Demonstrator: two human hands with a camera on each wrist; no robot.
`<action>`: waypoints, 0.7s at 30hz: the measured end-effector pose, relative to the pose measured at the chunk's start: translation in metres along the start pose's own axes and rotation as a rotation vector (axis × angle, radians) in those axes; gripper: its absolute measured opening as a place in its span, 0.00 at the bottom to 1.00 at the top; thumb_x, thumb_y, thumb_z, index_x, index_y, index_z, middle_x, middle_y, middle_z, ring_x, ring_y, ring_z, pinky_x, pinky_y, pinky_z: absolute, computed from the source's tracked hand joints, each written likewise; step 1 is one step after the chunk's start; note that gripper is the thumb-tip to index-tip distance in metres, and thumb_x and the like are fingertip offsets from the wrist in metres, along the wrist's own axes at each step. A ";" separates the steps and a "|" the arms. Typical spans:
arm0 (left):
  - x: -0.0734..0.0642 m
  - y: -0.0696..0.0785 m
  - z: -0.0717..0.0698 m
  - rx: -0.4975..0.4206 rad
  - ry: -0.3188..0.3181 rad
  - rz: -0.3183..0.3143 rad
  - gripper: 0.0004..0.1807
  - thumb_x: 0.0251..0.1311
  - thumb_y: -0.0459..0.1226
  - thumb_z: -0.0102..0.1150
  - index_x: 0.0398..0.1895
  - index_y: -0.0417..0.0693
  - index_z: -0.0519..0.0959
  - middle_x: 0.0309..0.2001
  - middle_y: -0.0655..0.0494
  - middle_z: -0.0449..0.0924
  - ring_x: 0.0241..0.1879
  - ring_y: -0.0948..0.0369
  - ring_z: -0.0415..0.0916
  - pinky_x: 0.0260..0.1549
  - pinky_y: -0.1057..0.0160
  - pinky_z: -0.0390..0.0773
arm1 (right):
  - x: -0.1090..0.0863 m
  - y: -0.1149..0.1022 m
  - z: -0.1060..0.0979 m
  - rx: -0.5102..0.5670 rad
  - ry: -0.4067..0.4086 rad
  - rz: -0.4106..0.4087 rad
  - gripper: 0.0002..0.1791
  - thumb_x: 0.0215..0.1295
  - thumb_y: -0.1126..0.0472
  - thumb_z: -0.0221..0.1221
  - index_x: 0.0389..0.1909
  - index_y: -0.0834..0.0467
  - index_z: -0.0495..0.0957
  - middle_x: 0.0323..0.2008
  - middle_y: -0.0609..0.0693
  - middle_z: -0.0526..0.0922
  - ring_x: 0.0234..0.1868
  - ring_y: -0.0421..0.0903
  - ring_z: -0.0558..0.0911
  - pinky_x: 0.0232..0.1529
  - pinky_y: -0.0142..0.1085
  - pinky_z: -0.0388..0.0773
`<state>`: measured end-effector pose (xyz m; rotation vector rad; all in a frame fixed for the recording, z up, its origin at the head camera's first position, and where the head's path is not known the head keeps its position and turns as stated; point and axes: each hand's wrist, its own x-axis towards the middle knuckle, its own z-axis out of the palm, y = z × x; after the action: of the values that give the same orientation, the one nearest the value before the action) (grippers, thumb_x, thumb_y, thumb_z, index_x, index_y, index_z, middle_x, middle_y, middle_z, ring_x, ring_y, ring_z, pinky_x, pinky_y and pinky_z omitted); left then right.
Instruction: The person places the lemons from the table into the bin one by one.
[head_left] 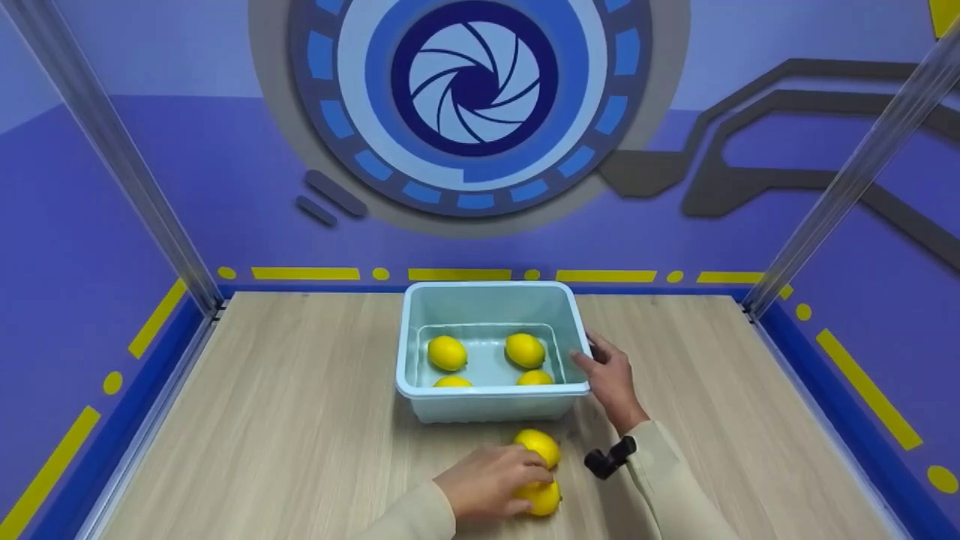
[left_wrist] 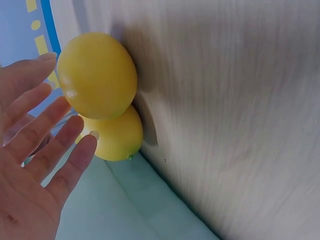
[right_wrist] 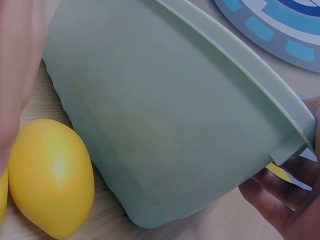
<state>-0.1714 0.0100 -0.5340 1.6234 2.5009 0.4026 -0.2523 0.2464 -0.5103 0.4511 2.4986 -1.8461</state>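
A pale green plastic bin [head_left: 487, 409] stands on the table with several yellow lemons inside, among them a lemon [head_left: 448, 352] at the left. My right hand [head_left: 611, 379] grips the bin's right rim, thumb over the edge and fingers against the outside wall. In front of the bin, two more lemons lie close together: a farther lemon [head_left: 538, 448] and a nearer lemon [head_left: 541, 498]. Over these two reaches my left hand [head_left: 491, 480]. The left wrist view shows its fingers [left_wrist: 60, 145] spread and fairly straight beside the lemons, with fingertips right at their skins.
The light wood tabletop [head_left: 300, 420] extends to both sides of the bin. Behind it rises a blue-purple printed wall [head_left: 225, 187], with metal posts at the corners, one being the left post [head_left: 135, 165]. A black device [head_left: 610, 457] sits at the right wrist.
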 end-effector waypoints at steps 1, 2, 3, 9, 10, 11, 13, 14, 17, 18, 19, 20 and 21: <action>0.000 0.000 0.001 -0.002 -0.003 -0.002 0.23 0.62 0.48 0.61 0.60 0.62 0.75 0.61 0.65 0.74 0.57 0.69 0.72 0.56 0.66 0.76 | 0.000 0.000 0.000 0.000 -0.002 0.003 0.31 0.69 0.58 0.55 0.72 0.52 0.60 0.71 0.56 0.65 0.71 0.55 0.65 0.71 0.49 0.62; 0.001 0.000 0.001 -0.009 -0.008 -0.009 0.23 0.62 0.48 0.61 0.60 0.62 0.75 0.61 0.65 0.74 0.57 0.69 0.72 0.56 0.66 0.76 | 0.000 -0.001 0.000 -0.001 -0.005 0.006 0.31 0.69 0.58 0.55 0.73 0.51 0.60 0.71 0.56 0.65 0.71 0.55 0.65 0.71 0.49 0.62; 0.001 -0.001 0.001 -0.011 -0.012 -0.015 0.23 0.62 0.48 0.61 0.60 0.62 0.75 0.61 0.66 0.74 0.57 0.69 0.72 0.56 0.66 0.76 | 0.000 -0.001 0.000 -0.001 -0.007 0.008 0.31 0.69 0.58 0.54 0.73 0.51 0.60 0.71 0.56 0.64 0.71 0.55 0.65 0.71 0.49 0.62; 0.002 0.001 0.004 0.023 -0.005 -0.013 0.21 0.62 0.49 0.61 0.59 0.62 0.76 0.59 0.67 0.74 0.56 0.69 0.72 0.55 0.67 0.75 | -0.001 0.000 0.000 0.009 0.006 -0.019 0.31 0.69 0.59 0.55 0.72 0.55 0.60 0.70 0.59 0.66 0.70 0.55 0.67 0.70 0.48 0.64; 0.003 0.001 0.004 0.023 -0.006 -0.011 0.21 0.62 0.49 0.61 0.58 0.63 0.76 0.59 0.67 0.74 0.55 0.69 0.72 0.55 0.68 0.75 | -0.001 0.000 0.000 0.013 0.010 -0.023 0.31 0.68 0.60 0.56 0.72 0.56 0.61 0.69 0.59 0.66 0.70 0.55 0.67 0.70 0.48 0.64; 0.004 0.001 0.005 0.020 -0.010 -0.011 0.20 0.61 0.49 0.61 0.58 0.63 0.77 0.58 0.67 0.75 0.54 0.69 0.72 0.55 0.68 0.75 | -0.001 0.000 0.000 0.016 0.012 -0.030 0.32 0.68 0.60 0.56 0.71 0.57 0.61 0.69 0.60 0.67 0.69 0.56 0.68 0.69 0.48 0.64; 0.005 0.002 0.005 0.004 -0.027 -0.015 0.19 0.61 0.49 0.62 0.57 0.65 0.78 0.58 0.68 0.75 0.53 0.70 0.72 0.54 0.68 0.75 | -0.001 0.001 0.001 0.016 0.016 -0.029 0.31 0.67 0.60 0.57 0.71 0.56 0.62 0.69 0.60 0.67 0.69 0.55 0.68 0.69 0.48 0.64; 0.006 0.001 0.006 -0.007 -0.037 -0.019 0.19 0.61 0.49 0.62 0.56 0.66 0.78 0.57 0.69 0.75 0.52 0.70 0.72 0.54 0.68 0.75 | 0.000 0.001 0.001 0.015 0.017 -0.025 0.31 0.67 0.60 0.57 0.71 0.56 0.62 0.69 0.59 0.67 0.69 0.55 0.68 0.70 0.48 0.64; 0.006 0.002 0.005 -0.039 -0.066 -0.034 0.19 0.61 0.48 0.62 0.56 0.68 0.78 0.57 0.70 0.74 0.50 0.70 0.71 0.53 0.68 0.76 | 0.000 0.000 0.001 0.008 0.010 -0.015 0.31 0.68 0.59 0.56 0.72 0.55 0.61 0.70 0.59 0.66 0.70 0.56 0.66 0.70 0.49 0.63; 0.006 0.002 0.005 -0.049 -0.075 -0.038 0.19 0.60 0.49 0.62 0.56 0.68 0.78 0.57 0.70 0.74 0.50 0.70 0.71 0.53 0.68 0.76 | 0.000 0.000 0.001 0.007 0.009 -0.007 0.31 0.68 0.59 0.56 0.72 0.54 0.61 0.70 0.58 0.66 0.70 0.55 0.66 0.70 0.49 0.63; 0.006 0.002 0.005 -0.059 -0.083 -0.042 0.19 0.60 0.49 0.62 0.56 0.68 0.78 0.57 0.70 0.74 0.49 0.71 0.71 0.53 0.68 0.75 | 0.000 0.000 0.001 0.005 0.006 -0.004 0.31 0.68 0.58 0.56 0.72 0.53 0.61 0.70 0.57 0.66 0.71 0.55 0.66 0.70 0.49 0.62; 0.006 0.002 0.005 -0.068 -0.090 -0.046 0.19 0.60 0.49 0.62 0.56 0.68 0.78 0.56 0.70 0.74 0.49 0.71 0.71 0.53 0.68 0.75 | 0.000 0.000 0.001 0.005 0.004 0.001 0.31 0.69 0.58 0.56 0.72 0.53 0.61 0.70 0.57 0.65 0.71 0.55 0.66 0.71 0.49 0.62; 0.006 0.003 0.005 -0.087 -0.100 -0.054 0.20 0.60 0.50 0.62 0.56 0.68 0.77 0.56 0.70 0.74 0.49 0.71 0.70 0.53 0.68 0.75 | 0.000 0.000 0.001 0.004 0.001 0.004 0.31 0.69 0.58 0.55 0.72 0.53 0.61 0.70 0.57 0.65 0.71 0.55 0.65 0.71 0.49 0.62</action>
<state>-0.1702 0.0175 -0.5378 1.5025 2.4123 0.4072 -0.2520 0.2458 -0.5105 0.4567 2.4939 -1.8502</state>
